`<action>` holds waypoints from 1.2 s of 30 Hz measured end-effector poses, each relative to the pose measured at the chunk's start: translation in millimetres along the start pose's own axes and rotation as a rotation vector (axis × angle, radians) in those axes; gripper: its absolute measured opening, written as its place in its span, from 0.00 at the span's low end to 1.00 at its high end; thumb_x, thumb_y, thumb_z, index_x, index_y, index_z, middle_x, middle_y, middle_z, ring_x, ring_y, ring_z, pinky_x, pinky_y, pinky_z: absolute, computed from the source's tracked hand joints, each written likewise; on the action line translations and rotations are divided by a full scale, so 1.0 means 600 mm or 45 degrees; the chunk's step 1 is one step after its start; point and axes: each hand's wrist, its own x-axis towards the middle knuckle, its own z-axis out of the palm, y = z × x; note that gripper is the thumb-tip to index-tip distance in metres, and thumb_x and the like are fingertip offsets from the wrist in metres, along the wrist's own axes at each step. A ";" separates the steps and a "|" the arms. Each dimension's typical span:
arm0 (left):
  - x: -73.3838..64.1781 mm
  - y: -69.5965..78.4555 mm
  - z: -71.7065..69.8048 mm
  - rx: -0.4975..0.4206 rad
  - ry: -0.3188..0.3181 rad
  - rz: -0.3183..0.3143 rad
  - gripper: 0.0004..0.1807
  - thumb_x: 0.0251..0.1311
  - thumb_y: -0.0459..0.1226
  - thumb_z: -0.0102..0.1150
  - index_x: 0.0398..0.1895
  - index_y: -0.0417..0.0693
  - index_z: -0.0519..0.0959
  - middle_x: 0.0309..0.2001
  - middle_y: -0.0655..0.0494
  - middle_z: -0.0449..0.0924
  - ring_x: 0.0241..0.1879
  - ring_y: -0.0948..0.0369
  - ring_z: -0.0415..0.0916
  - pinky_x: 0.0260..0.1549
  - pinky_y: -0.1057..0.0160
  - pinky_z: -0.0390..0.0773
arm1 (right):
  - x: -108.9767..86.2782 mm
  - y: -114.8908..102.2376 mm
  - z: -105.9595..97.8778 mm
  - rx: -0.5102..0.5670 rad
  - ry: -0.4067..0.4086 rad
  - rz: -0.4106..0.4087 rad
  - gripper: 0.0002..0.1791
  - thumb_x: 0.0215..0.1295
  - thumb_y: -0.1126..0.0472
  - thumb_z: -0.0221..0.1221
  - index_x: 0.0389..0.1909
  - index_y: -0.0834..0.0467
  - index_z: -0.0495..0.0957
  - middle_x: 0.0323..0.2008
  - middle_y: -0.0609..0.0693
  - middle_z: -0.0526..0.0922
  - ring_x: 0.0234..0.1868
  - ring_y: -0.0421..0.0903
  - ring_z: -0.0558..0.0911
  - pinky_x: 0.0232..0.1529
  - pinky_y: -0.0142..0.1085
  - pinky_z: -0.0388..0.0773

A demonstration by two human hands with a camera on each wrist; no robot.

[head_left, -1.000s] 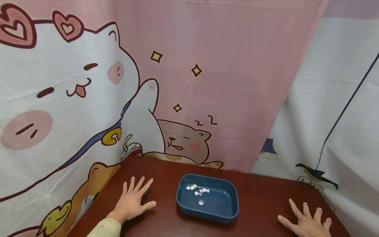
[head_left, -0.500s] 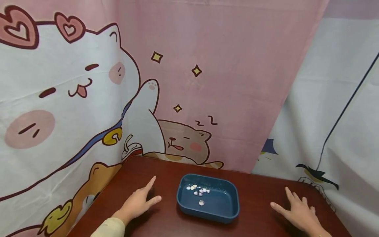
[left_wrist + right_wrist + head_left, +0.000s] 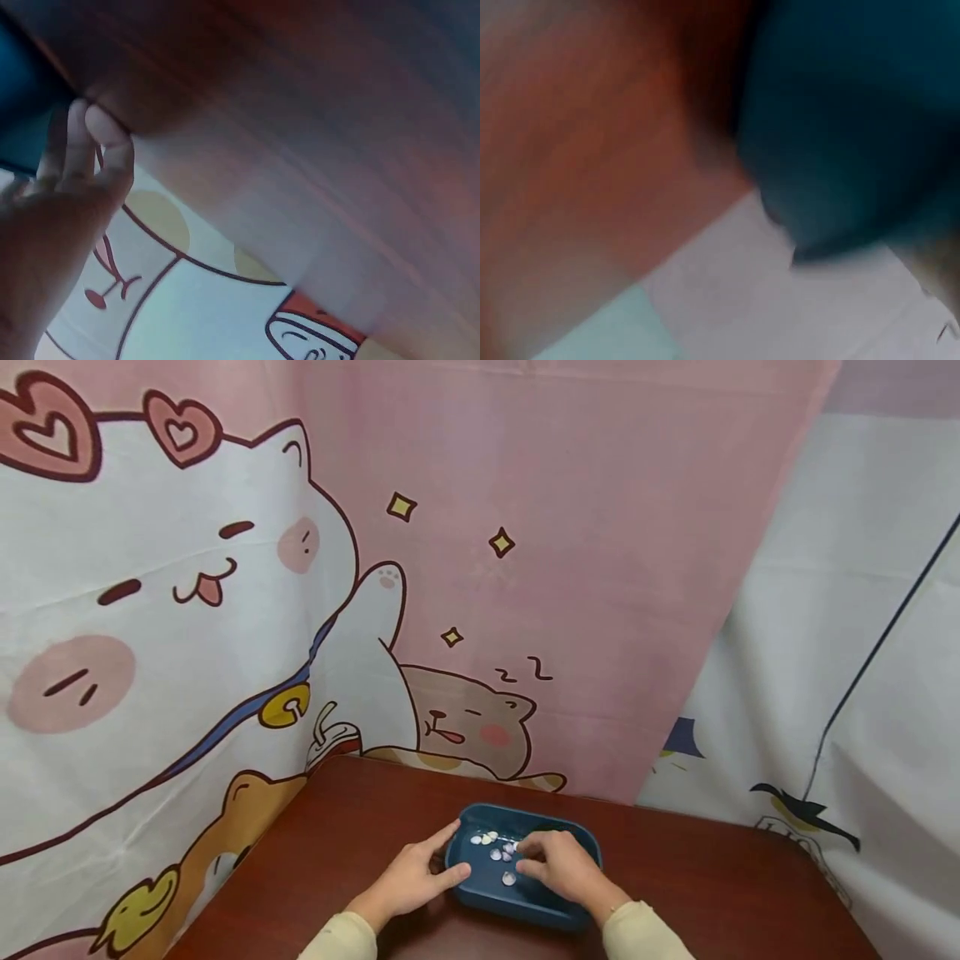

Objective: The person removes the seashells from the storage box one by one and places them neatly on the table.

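A dark blue rectangular tray [image 3: 491, 897] stands on the table. In it lie several small, pale white and lilac pieces [image 3: 496, 854], too small to name surely; a rounder, shinier one [image 3: 508, 878] lies nearer the front. My left hand [image 3: 408, 878] is at the tray's left end, fingers and thumb extended and spread about the rim. The left wrist view has its fingertips [image 3: 109, 127] beside the blue tray edge. Over the tray's inside, my right hand [image 3: 562, 864] reaches down, thumb and fingers apart near the pieces. Its fingers do not show in the blurred right wrist view.
The reddish-brown wooden table [image 3: 697, 877] extends on both sides of the tray. Behind it hangs a pink and white cloth [image 3: 585, 610] printed with cartoon cats, meeting the table's back edge. Cloth also hangs along the left and right sides.
Both hands have moved inward from the table's sides. The left has come to the tray's left end, and the right has come over the tray. The tray and pieces look nearly unmoved.
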 end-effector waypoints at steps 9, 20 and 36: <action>-0.006 0.001 -0.007 -0.116 -0.093 -0.085 0.54 0.61 0.62 0.73 0.86 0.61 0.59 0.63 0.49 0.84 0.52 0.61 0.83 0.55 0.49 0.85 | 0.023 0.000 0.065 0.084 -0.081 -0.103 0.13 0.58 0.60 0.79 0.43 0.58 0.92 0.34 0.48 0.92 0.32 0.34 0.85 0.35 0.33 0.84; -0.004 -0.001 -0.004 -0.167 -0.046 -0.096 0.55 0.58 0.60 0.77 0.85 0.60 0.62 0.60 0.50 0.86 0.50 0.61 0.82 0.53 0.50 0.85 | 0.026 0.009 0.072 0.055 -0.045 -0.092 0.11 0.55 0.60 0.80 0.39 0.57 0.93 0.31 0.46 0.92 0.30 0.33 0.84 0.33 0.33 0.82; -0.006 0.005 -0.007 -0.206 -0.066 -0.112 0.55 0.58 0.59 0.78 0.85 0.57 0.61 0.64 0.45 0.85 0.53 0.58 0.83 0.56 0.43 0.85 | 0.021 0.008 0.075 0.090 -0.017 -0.094 0.11 0.52 0.64 0.81 0.35 0.58 0.90 0.28 0.46 0.91 0.29 0.32 0.83 0.33 0.32 0.82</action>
